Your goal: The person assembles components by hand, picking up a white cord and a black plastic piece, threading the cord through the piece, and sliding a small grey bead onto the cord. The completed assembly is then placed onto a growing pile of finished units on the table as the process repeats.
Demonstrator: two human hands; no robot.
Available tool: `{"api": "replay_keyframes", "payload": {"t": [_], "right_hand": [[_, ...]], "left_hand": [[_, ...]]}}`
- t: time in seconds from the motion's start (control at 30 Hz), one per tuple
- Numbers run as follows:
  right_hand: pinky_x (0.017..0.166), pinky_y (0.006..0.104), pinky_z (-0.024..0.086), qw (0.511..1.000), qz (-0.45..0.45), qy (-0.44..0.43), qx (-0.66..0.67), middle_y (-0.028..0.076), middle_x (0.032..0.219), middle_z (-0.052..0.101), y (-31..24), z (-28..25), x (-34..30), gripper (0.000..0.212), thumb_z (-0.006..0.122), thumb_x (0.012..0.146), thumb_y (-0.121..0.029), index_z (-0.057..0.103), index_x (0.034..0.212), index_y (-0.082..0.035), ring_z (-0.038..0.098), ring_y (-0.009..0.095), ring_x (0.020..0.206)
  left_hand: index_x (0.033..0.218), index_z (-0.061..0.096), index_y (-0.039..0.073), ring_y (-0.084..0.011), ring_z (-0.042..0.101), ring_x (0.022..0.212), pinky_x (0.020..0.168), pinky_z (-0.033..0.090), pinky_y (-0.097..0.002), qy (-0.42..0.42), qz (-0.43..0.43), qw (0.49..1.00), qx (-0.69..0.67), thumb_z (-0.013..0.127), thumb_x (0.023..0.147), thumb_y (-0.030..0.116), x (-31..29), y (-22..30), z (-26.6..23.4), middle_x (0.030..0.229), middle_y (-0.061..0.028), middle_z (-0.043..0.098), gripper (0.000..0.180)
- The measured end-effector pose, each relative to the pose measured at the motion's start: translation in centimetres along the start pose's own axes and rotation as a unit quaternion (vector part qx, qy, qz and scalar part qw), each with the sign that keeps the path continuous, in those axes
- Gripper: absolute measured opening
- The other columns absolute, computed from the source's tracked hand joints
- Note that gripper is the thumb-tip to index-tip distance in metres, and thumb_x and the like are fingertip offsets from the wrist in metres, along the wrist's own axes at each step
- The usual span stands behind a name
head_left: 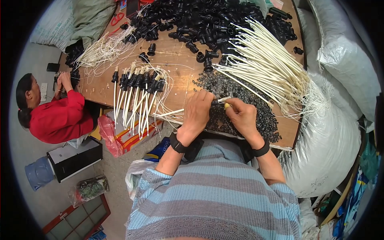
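My left hand (197, 112) is closed near the table's front edge, its fingers round a small black fitting (216, 102). Close beside it, my right hand (243, 116) pinches the thin white wire (225, 99) at the fitting's end. A bit of yellow shows at the right thumb tip. Both hands are over a spread of tiny black clips (260, 122). To the right lies a thick bundle of white sleeved wires (268, 60). On the left, several white wires with black sockets (138, 82) hang over the table edge. Fingers hide most of the held parts.
Loose black sockets (208, 24) are heaped at the back of the wooden table (168, 52). Red scissors (117, 19) and more wires (102, 52) lie at the far left. A co-worker in red (60, 116) sits leftward. Large white sacks (332, 144) crowd the right.
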State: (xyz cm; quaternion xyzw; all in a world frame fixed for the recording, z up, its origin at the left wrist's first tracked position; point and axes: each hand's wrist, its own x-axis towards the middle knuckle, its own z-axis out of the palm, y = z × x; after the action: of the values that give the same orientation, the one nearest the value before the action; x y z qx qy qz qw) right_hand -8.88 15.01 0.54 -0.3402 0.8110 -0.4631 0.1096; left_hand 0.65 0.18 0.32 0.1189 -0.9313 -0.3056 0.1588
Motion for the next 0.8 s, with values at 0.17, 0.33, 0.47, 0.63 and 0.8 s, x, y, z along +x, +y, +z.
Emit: {"api": "replay_keyframes", "payload": {"t": [0.17,0.33,0.47,0.63,0.8], "right_hand": [[0.048,0.0242,0.042,1.0,-0.006,-0.019,0.018,0.007,0.057,0.058,-0.2,0.3,-0.2,0.015,0.067,0.081,-0.005,0.07,0.095,-0.003,0.053,0.008,0.049],[0.05,0.0249,0.044,0.994,0.063,-0.029,0.083,0.009,0.063,0.063,0.0,-0.1,-0.5,0.015,0.068,0.081,-0.005,0.07,0.096,-0.004,0.056,0.009,0.051],[0.048,0.0303,0.047,0.999,-0.036,-0.01,0.012,0.009,0.063,0.065,0.0,0.0,-0.4,0.014,0.07,0.077,-0.012,0.072,0.09,-0.009,0.064,0.021,0.052],[0.048,0.0257,0.044,0.997,-0.069,0.017,-0.009,0.008,0.063,0.064,0.5,-0.5,-0.4,0.016,0.065,0.08,-0.001,0.071,0.095,-0.003,0.058,0.009,0.051],[0.047,0.0219,0.039,0.998,0.035,-0.019,0.054,0.001,0.054,0.052,0.1,-0.7,-0.1,0.016,0.066,0.079,-0.002,0.07,0.095,-0.003,0.051,0.003,0.051]], "left_hand": [[0.095,0.054,0.004,-0.0348,0.052,0.086,0.073,0.042,-0.0435,0.001,0.027,1.0,0.009,0.051,0.072,-0.01,0.2,0.4,0.0,0.087,-0.0139,0.052,0.027],[0.102,0.056,0.005,-0.0348,0.057,0.094,0.078,0.045,-0.0409,-0.021,-0.101,0.983,-0.149,0.056,0.075,-0.004,0.1,0.6,-0.7,0.093,-0.0134,0.057,0.029],[0.105,0.055,0.004,-0.0371,0.058,0.096,0.08,0.046,-0.0412,-0.108,-0.211,0.941,-0.242,0.057,0.075,-0.004,1.1,1.8,-1.6,0.096,-0.0149,0.058,0.031],[0.104,0.054,0.002,-0.0383,0.056,0.088,0.076,0.045,-0.041,-0.005,-0.033,0.996,-0.082,0.052,0.071,-0.009,0.2,0.5,-0.6,0.09,-0.0167,0.057,0.035],[0.099,0.054,0.004,-0.0376,0.053,0.088,0.075,0.043,-0.0433,0.01,0.008,1.0,-0.014,0.051,0.069,-0.01,-0.2,-0.2,0.1,0.088,-0.0153,0.054,0.033]]}}
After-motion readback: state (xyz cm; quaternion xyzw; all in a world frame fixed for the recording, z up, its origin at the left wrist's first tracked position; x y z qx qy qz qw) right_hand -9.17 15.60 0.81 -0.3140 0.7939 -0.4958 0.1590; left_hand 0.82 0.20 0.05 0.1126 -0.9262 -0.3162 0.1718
